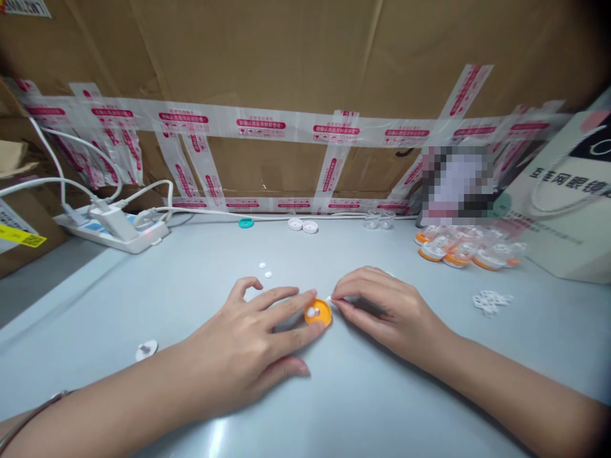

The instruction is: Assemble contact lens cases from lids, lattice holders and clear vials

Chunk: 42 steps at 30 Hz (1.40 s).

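Observation:
An orange round dish (325,310) lies on the table between my hands, with a small white disc (311,312) and another small piece inside. Spread fingers of my left hand (260,337) rest against its left side and rim; the thumb lies on the table. My right hand (389,312) pinches a small white piece (328,299) between thumb and fingertips at the dish's right upper edge. Most of that piece is hidden by the fingers. Two tiny white discs (268,275) lie just beyond my left hand.
Behind stand a teal ring (245,223), two white rings (310,227) and clear cups (386,220). Orange-based clear assemblies (458,255) and white parts (491,301) sit right. A power strip (138,236) is back left; a white disc (146,350) lies near my left forearm. Cardboard (286,57) backs the table.

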Available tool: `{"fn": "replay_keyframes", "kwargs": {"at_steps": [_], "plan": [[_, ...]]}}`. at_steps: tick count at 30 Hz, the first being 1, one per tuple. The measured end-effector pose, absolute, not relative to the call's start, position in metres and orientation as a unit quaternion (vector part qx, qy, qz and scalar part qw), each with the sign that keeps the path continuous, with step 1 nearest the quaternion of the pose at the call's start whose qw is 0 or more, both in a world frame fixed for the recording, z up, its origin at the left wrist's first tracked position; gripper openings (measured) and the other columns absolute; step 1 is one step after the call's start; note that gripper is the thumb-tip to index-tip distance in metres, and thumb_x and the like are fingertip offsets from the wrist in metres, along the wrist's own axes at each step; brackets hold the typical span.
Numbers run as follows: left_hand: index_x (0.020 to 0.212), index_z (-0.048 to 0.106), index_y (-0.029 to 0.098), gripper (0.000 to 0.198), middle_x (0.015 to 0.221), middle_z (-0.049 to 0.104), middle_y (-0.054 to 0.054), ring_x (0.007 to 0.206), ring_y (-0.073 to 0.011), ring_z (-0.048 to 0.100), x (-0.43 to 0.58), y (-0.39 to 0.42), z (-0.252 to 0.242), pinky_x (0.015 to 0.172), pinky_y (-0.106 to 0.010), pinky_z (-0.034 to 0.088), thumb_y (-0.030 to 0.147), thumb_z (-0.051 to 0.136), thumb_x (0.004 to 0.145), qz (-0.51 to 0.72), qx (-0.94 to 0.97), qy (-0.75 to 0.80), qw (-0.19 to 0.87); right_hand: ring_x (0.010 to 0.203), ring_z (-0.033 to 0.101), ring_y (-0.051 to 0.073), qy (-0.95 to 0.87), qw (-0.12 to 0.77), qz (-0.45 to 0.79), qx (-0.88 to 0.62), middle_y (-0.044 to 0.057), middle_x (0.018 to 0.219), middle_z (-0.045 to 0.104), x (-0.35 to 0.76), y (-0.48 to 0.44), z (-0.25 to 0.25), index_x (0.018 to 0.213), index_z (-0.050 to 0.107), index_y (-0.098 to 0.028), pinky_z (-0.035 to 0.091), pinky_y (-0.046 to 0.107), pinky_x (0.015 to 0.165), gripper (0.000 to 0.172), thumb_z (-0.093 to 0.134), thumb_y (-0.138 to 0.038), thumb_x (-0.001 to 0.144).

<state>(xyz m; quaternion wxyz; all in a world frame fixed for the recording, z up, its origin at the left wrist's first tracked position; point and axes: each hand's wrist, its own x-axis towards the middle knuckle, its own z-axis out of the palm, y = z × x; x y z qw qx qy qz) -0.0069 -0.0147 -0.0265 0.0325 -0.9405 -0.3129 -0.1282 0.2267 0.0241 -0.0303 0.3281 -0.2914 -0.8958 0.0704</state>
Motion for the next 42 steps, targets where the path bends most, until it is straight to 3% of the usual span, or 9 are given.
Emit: {"fn": "replay_keyframes", "kwargs": {"at_steps": [11, 19, 32, 42], "plan": [[0.131, 0.038, 0.031, 0.043, 0.134, 0.046, -0.005, 0.119, -0.0238, 0.043, -0.0077, -0.0139, -0.0265, 0.092, -0.042, 0.023, 0.045, 0.038, 0.091, -0.113, -0.942, -0.314, 0.022, 0.076, 0.059, 0.014, -0.888, 0.347, 0.08, -0.291, 0.003, 0.08, 0.064, 0.2254, 0.0241, -0.031, 0.086, 0.059, -0.02, 0.045, 0.029, 0.071, 0.011, 0.052, -0.012, 0.082], [0.128, 0.042, 0.033, 0.04, 0.126, 0.054, -0.006, 0.113, -0.0245, 0.047, -0.0071, -0.0153, -0.0265, 0.093, -0.043, 0.025, 0.044, 0.04, 0.09, -0.134, -0.943, -0.304, 0.033, 0.078, 0.058, 0.013, -0.922, 0.298, 0.072, -0.235, 0.003, 0.081, 0.065, 0.2244, 0.0233, -0.0329, 0.089, 0.059, -0.02, 0.043, 0.028, 0.072, 0.012, 0.05, -0.014, 0.084], [0.132, 0.036, 0.035, 0.041, 0.131, 0.05, -0.004, 0.118, -0.024, 0.043, -0.0068, -0.0151, -0.0239, 0.092, -0.044, 0.016, 0.045, 0.032, 0.092, -0.09, -0.951, -0.293, 0.029, 0.079, 0.055, 0.014, -0.94, 0.273, 0.045, -0.198, 0.004, 0.083, 0.064, 0.2274, 0.0221, -0.0315, 0.09, 0.06, -0.019, 0.042, 0.03, 0.075, 0.011, 0.053, -0.014, 0.083], [0.13, 0.038, 0.033, 0.041, 0.13, 0.05, -0.003, 0.118, -0.0228, 0.044, -0.0076, -0.0145, -0.0251, 0.092, -0.042, 0.017, 0.046, 0.035, 0.092, -0.105, -0.952, -0.287, 0.029, 0.082, 0.058, 0.013, -0.946, 0.266, 0.064, -0.175, 0.004, 0.087, 0.066, 0.2279, 0.0236, -0.0325, 0.094, 0.06, -0.018, 0.044, 0.03, 0.077, 0.014, 0.051, -0.013, 0.085]]}}
